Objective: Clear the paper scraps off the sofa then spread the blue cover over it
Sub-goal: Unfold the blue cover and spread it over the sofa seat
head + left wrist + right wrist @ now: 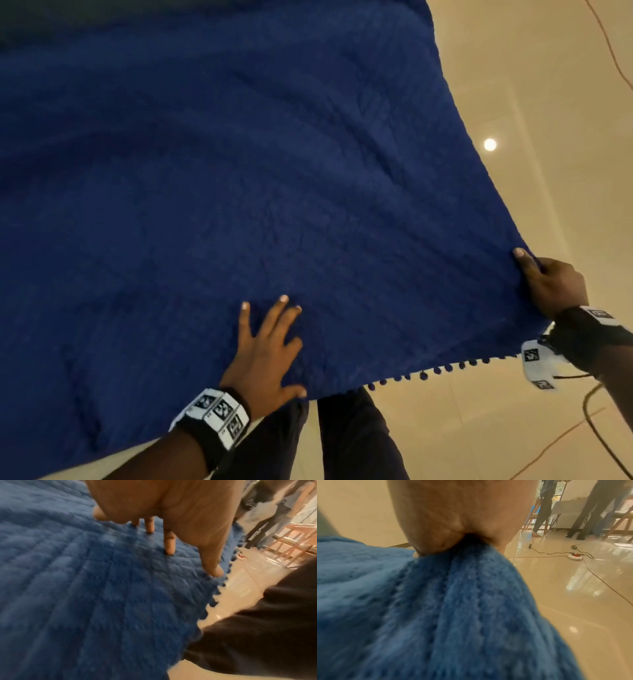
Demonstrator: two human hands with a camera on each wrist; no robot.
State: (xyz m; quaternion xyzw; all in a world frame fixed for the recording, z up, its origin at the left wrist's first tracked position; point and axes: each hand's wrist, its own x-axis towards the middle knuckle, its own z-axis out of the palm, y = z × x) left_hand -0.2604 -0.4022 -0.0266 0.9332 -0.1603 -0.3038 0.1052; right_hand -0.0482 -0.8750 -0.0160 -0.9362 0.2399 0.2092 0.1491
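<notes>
The blue cover (239,178) lies spread wide and fills most of the head view; it hides the sofa under it. Its near edge carries a row of small pom-poms (424,375). My left hand (270,346) rests flat on the cover near that edge, fingers straight and spread (169,543). My right hand (548,284) grips the cover's near right corner, thumb on top, and the fabric bunches into the fist (462,550). No paper scraps are visible.
Shiny beige floor tiles (548,102) lie to the right and in front. Cables (556,553) and a round power socket (626,557) trail over the floor. Other people's legs (542,511) and wooden chairs (291,540) stand farther off. My own legs (352,438) are below the cover's edge.
</notes>
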